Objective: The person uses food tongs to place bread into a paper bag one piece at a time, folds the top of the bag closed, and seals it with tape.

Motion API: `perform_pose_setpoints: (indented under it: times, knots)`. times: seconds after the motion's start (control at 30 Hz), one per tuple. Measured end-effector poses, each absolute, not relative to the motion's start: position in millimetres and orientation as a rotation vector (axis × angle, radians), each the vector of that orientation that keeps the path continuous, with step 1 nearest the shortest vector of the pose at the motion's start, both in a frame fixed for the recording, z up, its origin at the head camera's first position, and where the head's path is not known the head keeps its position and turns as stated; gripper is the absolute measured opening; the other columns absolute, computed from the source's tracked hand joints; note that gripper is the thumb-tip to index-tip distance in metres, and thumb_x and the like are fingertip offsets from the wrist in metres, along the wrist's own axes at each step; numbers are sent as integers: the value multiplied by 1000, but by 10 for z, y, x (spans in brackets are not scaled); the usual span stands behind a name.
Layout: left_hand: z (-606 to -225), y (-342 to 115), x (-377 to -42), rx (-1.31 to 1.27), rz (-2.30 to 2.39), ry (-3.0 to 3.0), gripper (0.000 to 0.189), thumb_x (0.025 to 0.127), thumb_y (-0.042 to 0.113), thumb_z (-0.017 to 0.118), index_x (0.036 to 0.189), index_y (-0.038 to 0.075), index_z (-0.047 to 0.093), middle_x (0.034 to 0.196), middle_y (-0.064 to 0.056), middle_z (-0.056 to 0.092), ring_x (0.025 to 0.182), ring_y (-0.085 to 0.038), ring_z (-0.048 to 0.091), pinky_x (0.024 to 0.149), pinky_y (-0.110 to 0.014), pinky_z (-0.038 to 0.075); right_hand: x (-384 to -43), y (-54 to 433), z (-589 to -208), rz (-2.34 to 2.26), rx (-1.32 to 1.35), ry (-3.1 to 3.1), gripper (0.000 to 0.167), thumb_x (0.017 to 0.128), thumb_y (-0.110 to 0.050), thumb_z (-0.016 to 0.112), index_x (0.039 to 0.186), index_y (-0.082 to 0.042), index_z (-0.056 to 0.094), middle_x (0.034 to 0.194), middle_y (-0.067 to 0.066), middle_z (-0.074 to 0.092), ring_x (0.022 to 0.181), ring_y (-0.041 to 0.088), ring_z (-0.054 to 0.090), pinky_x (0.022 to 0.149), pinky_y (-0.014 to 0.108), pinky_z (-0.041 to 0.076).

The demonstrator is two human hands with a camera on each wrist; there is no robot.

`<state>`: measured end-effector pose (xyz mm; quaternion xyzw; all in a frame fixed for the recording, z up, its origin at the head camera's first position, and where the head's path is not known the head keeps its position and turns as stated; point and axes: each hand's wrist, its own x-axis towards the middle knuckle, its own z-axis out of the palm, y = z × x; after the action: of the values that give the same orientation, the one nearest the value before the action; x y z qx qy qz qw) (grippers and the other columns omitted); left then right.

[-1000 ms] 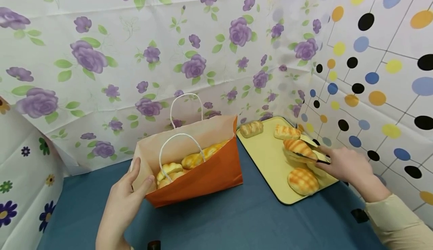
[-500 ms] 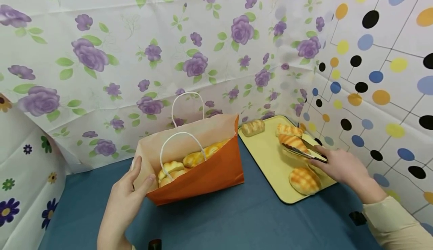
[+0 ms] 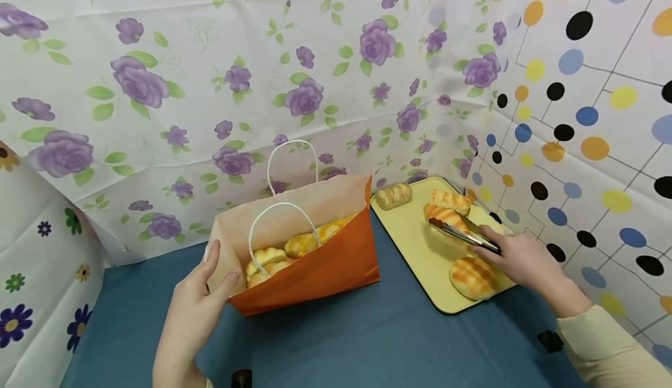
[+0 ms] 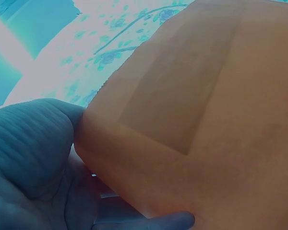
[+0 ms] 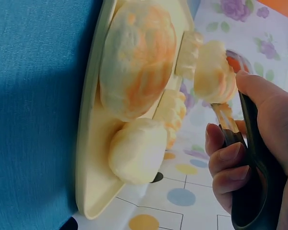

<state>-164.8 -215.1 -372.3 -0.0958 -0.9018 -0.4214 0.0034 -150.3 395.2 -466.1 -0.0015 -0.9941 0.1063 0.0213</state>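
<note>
My left hand (image 3: 191, 312) holds the left side of an orange paper bag (image 3: 320, 277) by its rim, thumb near the front corner. Its mouth faces up, showing several breads, among them a long yellow one (image 3: 304, 247). In my right hand (image 3: 517, 259) is a pair of tongs (image 3: 475, 240), gripped by the black handles. Between the tong tips is a striped, croissant-like bread (image 3: 443, 216), above the yellow tray (image 3: 406, 242). The right wrist view shows this bread (image 5: 212, 72) pinched in the tongs, and the fingers (image 5: 230, 175) curled round the handle.
On the tray lie a round checked bread (image 3: 472, 278), a ridged one (image 3: 451, 200) and a small loaf (image 3: 394, 196); the right wrist view adds a pale bun (image 5: 137, 153). Patterned sheets (image 3: 304, 96) stand behind and beside the blue table (image 3: 336, 347). A dark object (image 3: 550, 341) lies near the right sleeve.
My right hand and the tongs have moved left with the striped bread between the tips, over the tray. My left hand stays at the bag.
</note>
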Motion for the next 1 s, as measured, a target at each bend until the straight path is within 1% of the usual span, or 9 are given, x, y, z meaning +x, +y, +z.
perform_pose_setpoints:
  times: [0.2, 0.33, 0.57, 0.77, 0.87, 0.93, 0.97, 1.0]
  knots:
    - [-3733, -2145, -1652, -301, -1336, -2825, 82, 108, 48, 62, 169, 10, 23, 176, -7, 19, 161, -41, 17, 122, -68, 22, -1500, 3957, -4710, 374, -7, -3055, 71, 106, -62, 56, 160, -16, 52, 59, 3, 44, 47, 20, 45, 44, 36, 35]
    - [-3740, -2145, -1647, -296, -1346, -2820, 82, 108, 48, 62, 169, 9, 23, 176, -7, 18, 161, -40, 16, 123, -68, 22, -1479, 3945, -4708, 441, -12, -2997, 73, 108, -59, 55, 165, -14, 46, 56, 2, 43, 45, 20, 42, 45, 36, 35]
    - [-3729, -2136, -1649, -296, -1334, -2812, 81, 108, 47, 62, 169, 9, 24, 175, -6, 19, 161, -39, 17, 123, -67, 23, -1486, 3911, -4689, 477, -35, -2916, 75, 108, -58, 56, 168, -16, 39, 60, 3, 42, 47, 20, 41, 46, 36, 34]
    - [-3718, -2135, -1653, -293, -1323, -2814, 81, 108, 47, 62, 169, 9, 25, 175, -8, 20, 161, -40, 18, 123, -67, 23, -1508, 3864, -4701, 451, -24, -2826, 77, 108, -57, 57, 170, -19, 34, 59, 2, 42, 43, 20, 36, 44, 36, 33]
    - [-3711, -2141, -1654, -305, -1300, -2824, 81, 108, 47, 62, 169, 9, 25, 175, -10, 20, 160, -41, 19, 122, -68, 24, -1526, 3834, -4678, 446, 6, -2780, 76, 108, -54, 60, 171, -22, 32, 63, 1, 46, 40, 19, 34, 42, 35, 32]
    - [-3706, -2146, -1658, -319, -1276, -2835, 81, 109, 47, 62, 169, 8, 25, 175, -11, 20, 160, -42, 19, 121, -69, 25, -1542, 3820, -4643, 455, 27, -2760, 75, 108, -50, 61, 171, -23, 31, 67, 3, 48, 41, 18, 34, 42, 35, 32]
    - [-3703, -2148, -1659, -326, -1268, -2842, 81, 109, 48, 61, 169, 7, 25, 175, -12, 20, 160, -42, 19, 120, -69, 26, -1548, 3816, -4625, 461, 35, -2753, 75, 108, -49, 61, 171, -23, 30, 72, 8, 55, 42, 18, 35, 43, 35, 33]
    - [-3702, -2149, -1662, -332, -1262, -2850, 82, 109, 48, 61, 169, 7, 24, 175, -11, 19, 160, -42, 19, 120, -69, 26, -1554, 3815, -4602, 465, 45, -2748, 75, 109, -48, 62, 171, -22, 30, 81, 12, 63, 44, 18, 37, 44, 35, 34]
